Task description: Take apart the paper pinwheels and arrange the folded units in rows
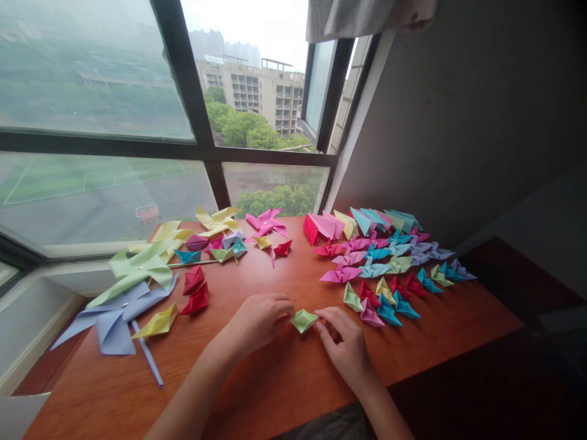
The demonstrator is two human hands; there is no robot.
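Pale-green origami boat (303,321)
Left hand (262,319) pinches nine-o'clock tip; right hand (345,343), fingers slightly parted, meets three-o'clock tip, grip unclear.

The folded paper boat (303,320) is light green, the table (284,382) reddish brown, the pinwheels (114,327) lavender, green, yellow and pink.

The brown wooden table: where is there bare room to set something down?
The middle of the table is bare beyond the light-green paper boat, between red paper boats and pink paper birds; so is front left, between the lavender paper pinwheel and left forearm. Crowded: back left, with pinwheels; right, with rows of birds and boats.
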